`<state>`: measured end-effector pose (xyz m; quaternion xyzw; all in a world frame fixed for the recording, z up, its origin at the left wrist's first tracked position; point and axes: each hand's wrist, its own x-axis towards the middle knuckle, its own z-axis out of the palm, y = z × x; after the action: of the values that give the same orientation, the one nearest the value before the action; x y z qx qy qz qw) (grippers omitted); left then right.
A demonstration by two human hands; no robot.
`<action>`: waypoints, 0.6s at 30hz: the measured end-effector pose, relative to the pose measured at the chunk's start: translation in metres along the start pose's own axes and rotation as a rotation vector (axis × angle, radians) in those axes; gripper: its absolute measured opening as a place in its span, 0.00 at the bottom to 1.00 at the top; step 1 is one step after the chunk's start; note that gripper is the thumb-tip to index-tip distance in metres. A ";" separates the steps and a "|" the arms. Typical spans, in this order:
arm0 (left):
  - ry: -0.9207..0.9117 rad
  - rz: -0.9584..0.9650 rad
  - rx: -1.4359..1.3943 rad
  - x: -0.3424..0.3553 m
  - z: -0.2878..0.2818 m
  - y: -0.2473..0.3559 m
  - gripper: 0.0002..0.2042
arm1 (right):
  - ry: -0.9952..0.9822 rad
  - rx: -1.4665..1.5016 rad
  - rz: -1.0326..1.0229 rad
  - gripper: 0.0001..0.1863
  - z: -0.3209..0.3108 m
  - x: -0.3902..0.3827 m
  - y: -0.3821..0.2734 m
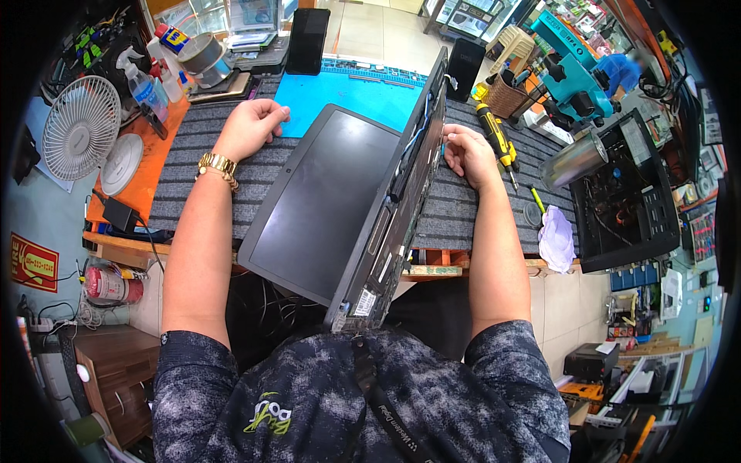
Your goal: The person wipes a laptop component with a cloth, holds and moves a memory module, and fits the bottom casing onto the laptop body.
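Observation:
An open laptop stands tilted in front of me, its dark screen (328, 193) facing up and to the left. The laptop's base (394, 216) rises steeply on the right, with its inner parts and a cable showing along the edge. My left hand (255, 127) is beyond the screen's left side, apart from the laptop, fingers curled and thumb pressed near the index finger. Whatever it may pinch is hidden. On the other side, my right hand (471, 157) has bent fingers close against the base's underside. Whether those fingertips grip anything is too hard to see.
A blue work mat (309, 92) lies behind the laptop on a grey ribbed cover (197, 193). To the right are a yellow-black screwdriver (498, 137), a purple cloth (556, 239) and an open computer case (625, 193). A fan (81, 127) and spray bottle (139, 81) stand left.

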<state>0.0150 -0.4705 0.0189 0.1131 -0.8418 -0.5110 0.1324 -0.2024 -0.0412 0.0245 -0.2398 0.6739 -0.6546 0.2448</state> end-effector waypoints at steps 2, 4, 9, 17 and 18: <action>0.000 -0.001 -0.002 0.000 0.000 0.000 0.15 | -0.008 -0.009 0.001 0.19 0.000 0.000 0.000; -0.001 -0.003 -0.001 0.001 0.000 -0.001 0.15 | -0.005 -0.012 0.000 0.19 -0.001 0.000 0.000; -0.005 -0.005 -0.007 0.000 0.000 -0.001 0.15 | -0.006 -0.007 0.000 0.19 -0.001 0.001 0.001; 0.003 0.005 -0.004 -0.001 0.000 0.000 0.15 | -0.007 -0.014 -0.008 0.19 -0.001 0.001 0.002; 0.003 0.005 -0.004 -0.001 0.000 0.000 0.15 | -0.007 -0.014 -0.008 0.19 -0.001 0.001 0.002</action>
<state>0.0157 -0.4705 0.0187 0.1115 -0.8408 -0.5122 0.1353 -0.2041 -0.0408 0.0228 -0.2466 0.6767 -0.6498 0.2430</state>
